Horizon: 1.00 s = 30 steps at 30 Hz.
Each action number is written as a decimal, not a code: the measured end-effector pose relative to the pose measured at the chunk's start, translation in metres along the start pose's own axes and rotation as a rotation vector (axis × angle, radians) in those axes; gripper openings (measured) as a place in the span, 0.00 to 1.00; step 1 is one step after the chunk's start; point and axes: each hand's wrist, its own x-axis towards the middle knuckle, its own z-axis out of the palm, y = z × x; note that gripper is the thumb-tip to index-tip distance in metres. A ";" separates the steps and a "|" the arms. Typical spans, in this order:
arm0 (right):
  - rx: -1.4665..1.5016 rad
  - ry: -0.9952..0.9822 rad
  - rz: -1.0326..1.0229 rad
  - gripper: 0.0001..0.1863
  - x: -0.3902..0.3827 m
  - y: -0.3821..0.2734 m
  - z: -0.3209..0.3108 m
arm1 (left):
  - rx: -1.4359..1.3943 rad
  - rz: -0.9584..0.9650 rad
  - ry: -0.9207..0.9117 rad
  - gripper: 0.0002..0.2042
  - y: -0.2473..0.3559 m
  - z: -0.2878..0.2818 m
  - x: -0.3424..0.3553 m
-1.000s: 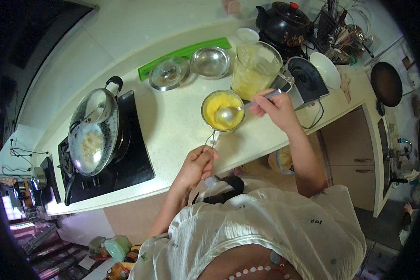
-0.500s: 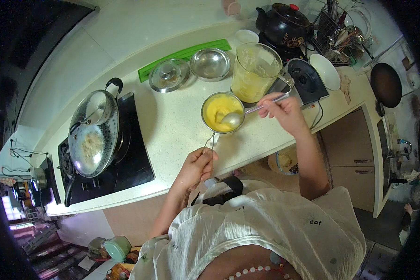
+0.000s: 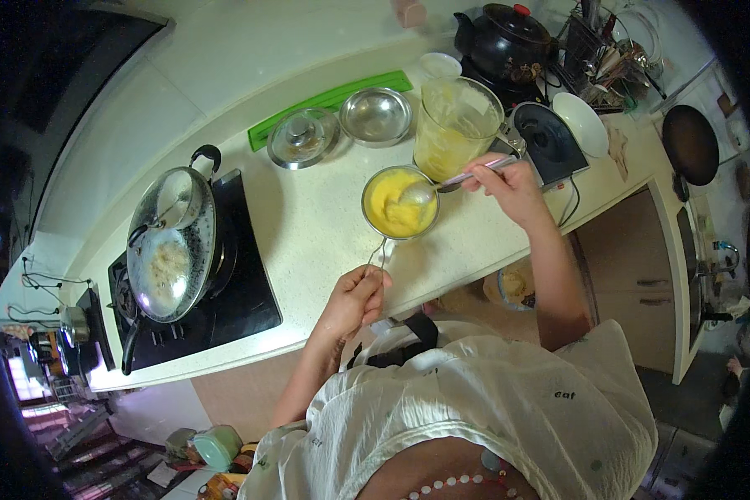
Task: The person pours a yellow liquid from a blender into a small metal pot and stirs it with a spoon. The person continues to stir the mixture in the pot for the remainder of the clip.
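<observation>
My left hand [image 3: 357,302] is closed around the wire handle of a small round metal strainer [image 3: 364,204], keeping it level over the counter. Thick, smooth yellow mash [image 3: 396,218] fills much of it. Between the fingers of my right hand [image 3: 508,190] is the handle of a metal spoon [image 3: 417,193], whose bowl dips into the mash at the strainer's upper right. Just behind stands a large clear pitcher [image 3: 454,143] smeared with yellow residue. What lies beneath the strainer is hidden.
To the left, a lidded wok [image 3: 171,254] sits on a black cooktop [image 3: 250,287]. Behind are a glass lid [image 3: 302,140], a steel bowl [image 3: 375,117] and a green strip [image 3: 329,97]. At right stand a black appliance base [image 3: 550,148], a white bowl [image 3: 581,125] and a dark kettle [image 3: 505,37].
The spoon has shifted up and slightly right within the strainer, its bowl now nearer the far rim. My right hand moved slightly with it; my left keeps its hold.
</observation>
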 end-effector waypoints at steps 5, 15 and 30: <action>0.023 -0.058 0.004 0.08 -0.002 -0.006 0.011 | -0.033 0.012 -0.022 0.12 0.000 -0.001 0.002; 0.162 0.145 0.084 0.06 0.008 -0.003 0.021 | -0.005 0.012 -0.016 0.12 0.005 0.004 0.000; 0.253 0.311 0.120 0.07 0.001 0.003 0.055 | -0.048 0.043 -0.010 0.11 -0.002 0.002 0.003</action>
